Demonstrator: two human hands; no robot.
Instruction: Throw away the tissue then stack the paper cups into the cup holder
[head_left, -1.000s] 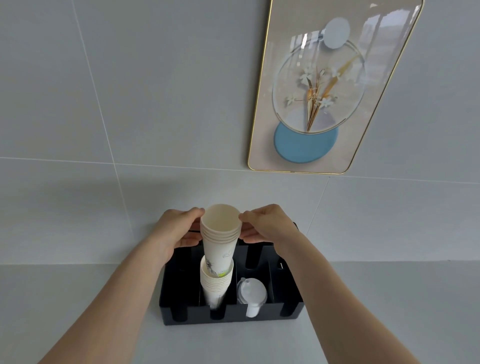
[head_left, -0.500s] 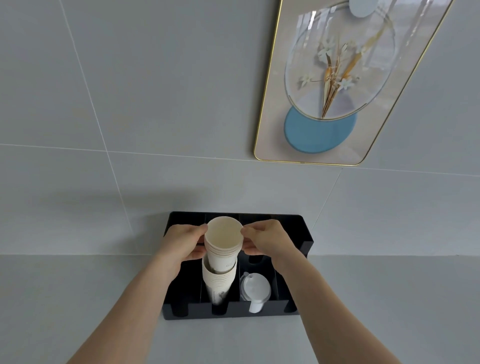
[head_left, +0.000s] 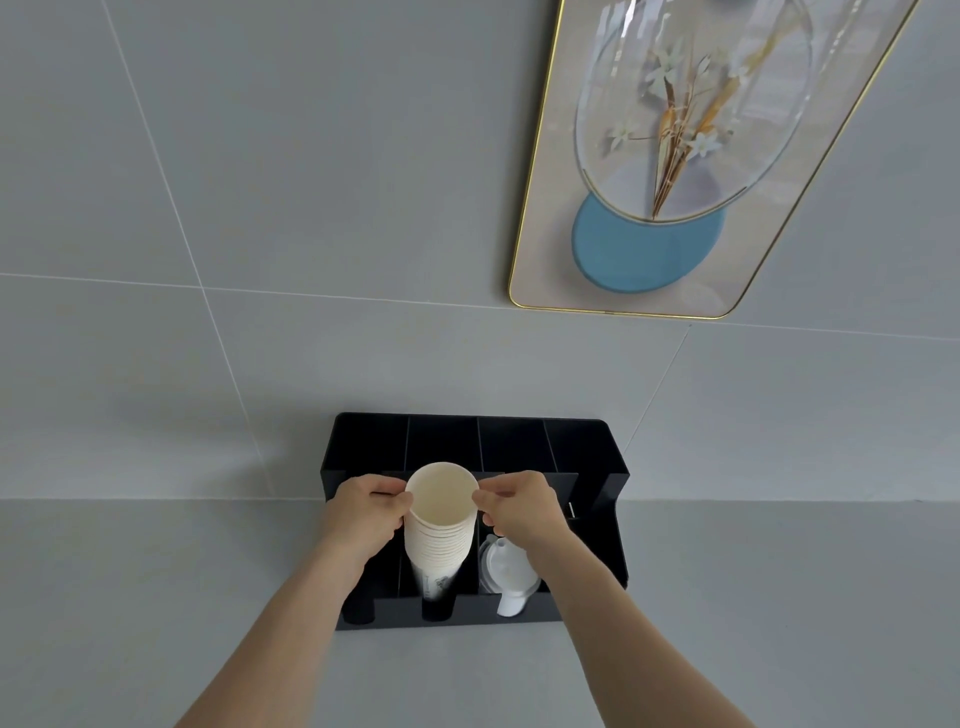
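Note:
A black cup holder (head_left: 587, 447) with several compartments stands on the grey counter against the tiled wall. A stack of white paper cups (head_left: 440, 525) sits nested in its second slot from the left, open mouths tilted toward me. My left hand (head_left: 363, 514) pinches the top rim from the left. My right hand (head_left: 519, 506) pinches the same rim from the right. No tissue is in view.
White plastic lids (head_left: 506, 571) fill the slot to the right of the cups. A gold-framed picture (head_left: 675, 156) hangs on the wall above and to the right. The grey counter (head_left: 156, 597) stretches to both sides of the holder.
The upper group of cups has slid down into the lower stack, forming one stack in the slot. Both hands moved down with it, and the view tilted lower.

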